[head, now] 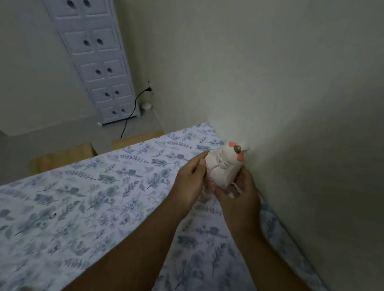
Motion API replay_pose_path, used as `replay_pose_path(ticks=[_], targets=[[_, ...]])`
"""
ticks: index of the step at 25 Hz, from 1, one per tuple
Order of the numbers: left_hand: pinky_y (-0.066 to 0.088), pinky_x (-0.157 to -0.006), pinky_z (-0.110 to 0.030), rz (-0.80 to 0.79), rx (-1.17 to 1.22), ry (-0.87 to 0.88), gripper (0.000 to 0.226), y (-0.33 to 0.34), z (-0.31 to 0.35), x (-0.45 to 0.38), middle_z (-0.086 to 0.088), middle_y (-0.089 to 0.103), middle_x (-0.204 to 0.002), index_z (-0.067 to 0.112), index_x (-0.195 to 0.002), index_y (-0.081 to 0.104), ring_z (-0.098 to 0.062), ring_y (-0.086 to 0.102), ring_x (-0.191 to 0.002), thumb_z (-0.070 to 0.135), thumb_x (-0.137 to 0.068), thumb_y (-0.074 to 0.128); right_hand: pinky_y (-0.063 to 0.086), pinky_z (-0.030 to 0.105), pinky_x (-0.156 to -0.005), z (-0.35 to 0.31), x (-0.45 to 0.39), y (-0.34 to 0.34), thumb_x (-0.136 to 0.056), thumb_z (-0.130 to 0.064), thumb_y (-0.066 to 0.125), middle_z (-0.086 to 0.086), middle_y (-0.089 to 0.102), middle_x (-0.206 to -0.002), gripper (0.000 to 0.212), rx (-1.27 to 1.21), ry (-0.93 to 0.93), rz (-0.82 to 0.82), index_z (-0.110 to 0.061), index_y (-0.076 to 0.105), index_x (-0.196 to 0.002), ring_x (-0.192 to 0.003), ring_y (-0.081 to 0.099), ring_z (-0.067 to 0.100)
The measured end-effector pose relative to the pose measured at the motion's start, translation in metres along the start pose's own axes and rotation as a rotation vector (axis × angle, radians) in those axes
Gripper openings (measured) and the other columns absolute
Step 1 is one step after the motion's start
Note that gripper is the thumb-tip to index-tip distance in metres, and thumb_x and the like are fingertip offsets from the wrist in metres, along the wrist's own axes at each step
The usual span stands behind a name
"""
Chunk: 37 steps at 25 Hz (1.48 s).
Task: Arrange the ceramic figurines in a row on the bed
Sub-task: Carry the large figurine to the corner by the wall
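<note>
A white ceramic figurine (227, 164) with pink ears and a small brown horn is held over the bed (75, 205), close to the wall on the right. My left hand (190, 182) grips its left side with the thumb on its body. My right hand (239, 193) cups its base and right side from below. The figurine tilts, its head pointing up and to the right. The bed has a white sheet printed with blue-grey leaves. No other figurine is in view.
A plain wall (301, 107) runs along the bed's right edge. Beyond the foot of the bed stand a tall white cabinet (97, 56) with several doors, a black cable (132, 110) plugged into a wall socket, and pale wooden furniture (59, 159).
</note>
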<state>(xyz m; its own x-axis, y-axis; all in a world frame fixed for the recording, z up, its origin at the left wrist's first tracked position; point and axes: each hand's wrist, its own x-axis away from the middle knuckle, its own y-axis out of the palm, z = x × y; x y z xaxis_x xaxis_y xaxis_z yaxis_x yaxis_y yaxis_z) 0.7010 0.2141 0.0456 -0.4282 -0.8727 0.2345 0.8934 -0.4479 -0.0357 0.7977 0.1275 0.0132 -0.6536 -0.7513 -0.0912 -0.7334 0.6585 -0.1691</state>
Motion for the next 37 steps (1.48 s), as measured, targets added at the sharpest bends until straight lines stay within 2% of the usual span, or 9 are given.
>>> replay_pose_path(ticks=[3,6,9,14,20,22,24,30,37], targets=[[0.048,-0.083,-0.008,-0.024,-0.050,0.011,0.037,0.023,0.000,-0.050,0.002,0.063,-0.131,0.021,-0.138,0.059,-0.003,0.060,-0.107,0.021,-0.108,0.037,0.058,0.027,-0.091,0.021,-0.048,-0.005,-0.076,-0.008,0.085,-0.020,0.067,-0.116,0.067,-0.034,0.025,0.038,-0.054,0.055,-0.113,-0.108,0.066,-0.002],[0.050,-0.082,-0.012,-0.037,-0.055,-0.014,0.037,0.033,-0.008,-0.079,-0.005,0.065,-0.133,0.018,-0.137,0.060,-0.016,0.061,-0.113,0.020,-0.108,0.037,0.057,0.022,-0.091,0.036,-0.069,-0.005,-0.075,-0.006,0.086,-0.019,0.067,-0.114,0.067,-0.028,0.023,0.065,-0.052,0.054,-0.113,-0.107,0.065,-0.007],[0.056,-0.090,-0.030,-0.042,-0.036,-0.029,0.036,0.038,-0.020,-0.093,-0.009,0.069,-0.125,0.019,-0.132,0.064,-0.026,0.066,-0.109,0.023,-0.108,0.038,0.057,0.032,-0.095,0.054,-0.072,-0.002,-0.075,-0.009,0.087,-0.009,0.068,-0.123,0.065,-0.024,0.051,0.121,-0.045,0.055,-0.120,-0.115,0.065,0.005],[0.056,-0.061,-0.016,0.022,-0.021,-0.002,0.036,0.042,-0.028,-0.084,0.008,0.072,-0.101,0.020,-0.131,0.063,0.004,0.068,-0.068,0.024,-0.109,0.036,0.052,0.045,-0.103,0.076,-0.067,0.000,-0.080,-0.009,0.082,-0.005,0.059,-0.140,0.077,0.020,0.027,0.088,-0.043,0.044,-0.139,-0.129,0.057,0.011],[0.046,-0.071,-0.001,0.012,-0.047,-0.029,0.039,0.034,-0.019,-0.069,0.005,0.061,-0.133,0.022,-0.143,0.053,0.014,0.062,-0.098,0.031,-0.108,0.038,0.049,0.044,-0.107,0.068,-0.067,-0.001,-0.080,-0.017,0.082,-0.001,0.053,-0.147,0.082,0.099,0.016,0.032,-0.025,0.037,-0.148,-0.135,0.052,0.013],[0.038,-0.092,-0.007,0.039,-0.141,0.003,0.043,0.018,-0.017,-0.044,0.007,0.053,-0.145,0.026,-0.146,0.050,0.004,0.050,-0.124,0.039,-0.107,0.038,0.042,0.037,-0.111,0.054,-0.046,0.002,-0.082,-0.029,0.081,0.001,0.047,-0.151,0.082,0.246,0.007,0.087,-0.024,0.035,-0.150,-0.140,0.043,0.015],[0.032,-0.101,-0.015,0.107,-0.250,0.034,0.044,-0.014,-0.022,-0.002,0.014,0.049,-0.145,0.030,-0.145,0.049,0.003,0.042,-0.129,0.044,-0.105,0.039,0.034,0.034,-0.110,0.035,-0.003,0.014,-0.084,-0.036,0.076,0.002,0.040,-0.154,0.079,0.408,0.033,0.112,-0.027,0.034,-0.150,-0.143,0.033,0.020],[0.026,-0.121,-0.041,0.421,-0.525,0.023,0.048,-0.147,-0.073,0.165,0.008,0.041,-0.156,0.025,-0.147,0.047,-0.007,0.021,-0.149,0.044,-0.104,0.040,0.036,0.043,-0.115,-0.001,0.140,0.111,-0.093,-0.043,0.063,-0.003,0.046,-0.152,0.057,0.541,-0.204,-0.505,-0.027,0.047,-0.145,-0.142,0.038,0.016],[0.002,-0.123,-0.035,0.691,-0.748,-0.083,0.064,-0.286,-0.116,0.302,0.005,0.022,-0.164,0.021,-0.156,0.030,-0.011,0.003,-0.153,0.048,-0.098,0.040,0.026,0.044,-0.121,-0.025,0.248,0.225,-0.092,-0.037,0.064,-0.007,0.024,-0.163,0.065,0.647,-0.248,-0.979,-0.034,0.037,-0.151,-0.151,0.019,0.018]])
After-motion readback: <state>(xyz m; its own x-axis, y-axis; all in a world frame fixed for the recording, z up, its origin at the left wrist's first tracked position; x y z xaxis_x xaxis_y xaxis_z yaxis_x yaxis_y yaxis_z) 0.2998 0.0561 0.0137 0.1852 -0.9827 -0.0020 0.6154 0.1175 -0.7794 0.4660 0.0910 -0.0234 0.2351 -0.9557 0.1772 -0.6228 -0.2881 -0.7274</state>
